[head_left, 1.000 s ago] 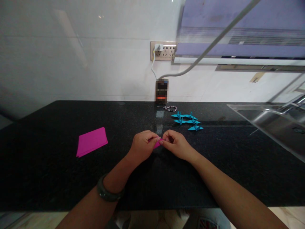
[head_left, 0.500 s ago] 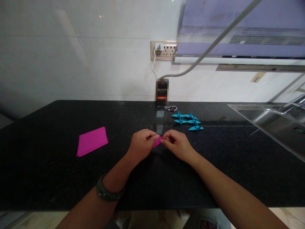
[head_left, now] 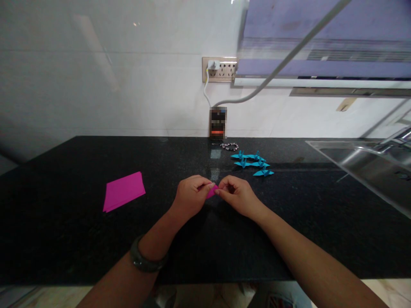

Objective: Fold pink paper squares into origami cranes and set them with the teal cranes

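Note:
A small piece of folded pink paper (head_left: 211,192) is pinched between my two hands, just above the dark countertop. My left hand (head_left: 192,194) grips its left side with thumb and fingers, and my right hand (head_left: 237,193) pinches the right side. The fingers cover much of the paper, so its full shape is hidden. Off to the left lies a stack of pink paper sheets (head_left: 124,191). Beyond my right hand stand several blue paper cranes (head_left: 263,172) grouped on the counter.
A bead bracelet (head_left: 230,146) lies near the wall, below a propped phone-like device (head_left: 218,122) with a blurred screen. A metal sink (head_left: 379,171) is set into the black countertop (head_left: 80,239) at right. A power outlet (head_left: 221,69) with a plugged cord is on the wall.
My right fingertips have shifted very slightly along the pink paper. Both hands otherwise keep their pinch, and the view has moved a touch.

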### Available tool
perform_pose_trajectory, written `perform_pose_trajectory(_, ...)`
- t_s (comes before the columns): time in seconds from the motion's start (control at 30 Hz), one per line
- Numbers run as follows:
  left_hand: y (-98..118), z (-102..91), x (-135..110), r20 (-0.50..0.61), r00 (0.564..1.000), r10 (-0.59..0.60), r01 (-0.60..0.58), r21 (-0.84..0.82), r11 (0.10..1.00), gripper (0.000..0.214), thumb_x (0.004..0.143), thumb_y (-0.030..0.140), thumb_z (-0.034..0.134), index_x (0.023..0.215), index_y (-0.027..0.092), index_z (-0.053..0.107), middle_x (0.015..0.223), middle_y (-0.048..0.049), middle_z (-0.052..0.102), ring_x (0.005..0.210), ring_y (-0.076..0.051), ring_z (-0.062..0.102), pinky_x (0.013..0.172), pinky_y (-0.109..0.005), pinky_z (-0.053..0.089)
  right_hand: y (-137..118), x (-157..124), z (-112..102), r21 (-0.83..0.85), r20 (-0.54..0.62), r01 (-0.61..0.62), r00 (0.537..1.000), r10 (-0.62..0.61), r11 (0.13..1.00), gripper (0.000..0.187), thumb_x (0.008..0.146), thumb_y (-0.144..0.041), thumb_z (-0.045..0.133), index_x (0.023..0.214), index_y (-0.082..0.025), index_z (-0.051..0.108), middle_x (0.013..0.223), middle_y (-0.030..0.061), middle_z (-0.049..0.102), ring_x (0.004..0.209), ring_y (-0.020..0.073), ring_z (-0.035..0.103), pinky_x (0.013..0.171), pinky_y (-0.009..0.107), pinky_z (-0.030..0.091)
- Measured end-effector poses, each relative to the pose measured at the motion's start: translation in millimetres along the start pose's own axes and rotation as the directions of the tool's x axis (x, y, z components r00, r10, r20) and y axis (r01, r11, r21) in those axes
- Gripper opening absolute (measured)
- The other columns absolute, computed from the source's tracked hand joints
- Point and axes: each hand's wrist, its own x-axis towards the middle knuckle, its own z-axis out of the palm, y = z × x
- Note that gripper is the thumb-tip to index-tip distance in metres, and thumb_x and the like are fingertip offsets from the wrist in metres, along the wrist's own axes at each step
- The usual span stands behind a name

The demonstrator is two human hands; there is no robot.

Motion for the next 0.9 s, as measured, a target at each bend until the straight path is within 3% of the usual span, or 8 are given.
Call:
perform_pose_trajectory(0.23,-2.6,-0.1,1.1,0.006,1.0,0.0,0.0,0.021,1.0,0.019,0.077,0.023,0.05,0.069,0.016,0.066,0.065,-0.0026,0.061,0.063,-0.012,0.054,0.058,-0.023,0.039,-0.5,-0.4,-0.9,0.096,0.089,-0.078,0.994,0.069,0.992,0.01,0.074,-0.024,0.057,0.077,-0.016,0.059,0.059,-0.003,0.047,0.052,0.0073,0.039,0.047,0.019,0.031)
perform_pose_trajectory(0.47,-1.9,-0.1,-0.1,0.007,1.0,0.025,-0.025,0.063,0.998,0.019,0.077,0.023,0.049,0.072,0.016,0.066,0.068,-0.0027,0.062,0.065,-0.012,0.055,0.06,-0.023,0.04,-1.0,-0.8,-7.5,-0.076,0.155,0.017,0.988,-0.006,0.997,0.006,0.074,-0.023,0.057,0.076,-0.017,0.058,0.059,-0.0033,0.049,0.053,0.0076,0.041,0.05,0.02,0.031)
perform_pose_trajectory(0.57,-1.8,0.5,-0.6,0.006,1.0,0.024,-0.025,0.048,0.999,0.019,0.077,0.023,0.049,0.07,0.017,0.067,0.067,-0.0026,0.062,0.064,-0.012,0.055,0.059,-0.023,0.04,-0.8,0.2,-8.0,-0.123,0.143,0.056,0.989,-0.038,0.991,0.006,0.073,-0.024,0.058,0.071,-0.017,0.057,0.059,-0.0027,0.05,0.054,0.0081,0.042,0.051,0.02,0.032)
perform_pose_trajectory(0.63,-3.1,1.8,-0.3,-0.025,1.0,-0.011,0.011,-0.003,1.0,0.018,0.076,0.023,0.051,0.07,0.016,0.066,0.066,-0.0027,0.063,0.064,-0.012,0.056,0.059,-0.023,0.041,0.4,1.1,-6.0,-0.059,0.097,0.021,0.995,-0.016,0.998,0.009,0.073,-0.027,0.058,0.073,-0.017,0.057,0.06,-0.0023,0.05,0.054,0.0082,0.043,0.05,0.02,0.033)
perform_pose_trajectory(0.77,-4.6,5.5,0.7,-0.074,0.986,-0.151,0.136,-0.173,0.975,0.015,0.072,0.024,0.055,0.071,0.014,0.066,0.066,-0.0033,0.065,0.061,-0.013,0.057,0.056,-0.022,0.042,1.8,2.6,-1.1,0.098,-0.029,-0.062,0.997,0.065,0.993,0.026,0.073,-0.033,0.058,0.094,-0.018,0.055,0.069,-0.0004,0.053,0.057,0.0093,0.047,0.051,0.021,0.038)
perform_pose_trajectory(0.9,-2.2,8.0,0.1,-0.049,0.98,-0.195,0.174,-0.278,0.945,0.014,0.069,0.025,0.059,0.068,0.014,0.066,0.063,-0.0029,0.065,0.057,-0.012,0.057,0.052,-0.021,0.042,-2.8,2.6,0.4,0.019,-0.035,0.032,0.999,-0.031,0.999,0.015,0.078,-0.028,0.051,0.073,-0.017,0.06,0.069,0.0015,0.054,0.065,0.0111,0.05,0.06,0.024,0.04)
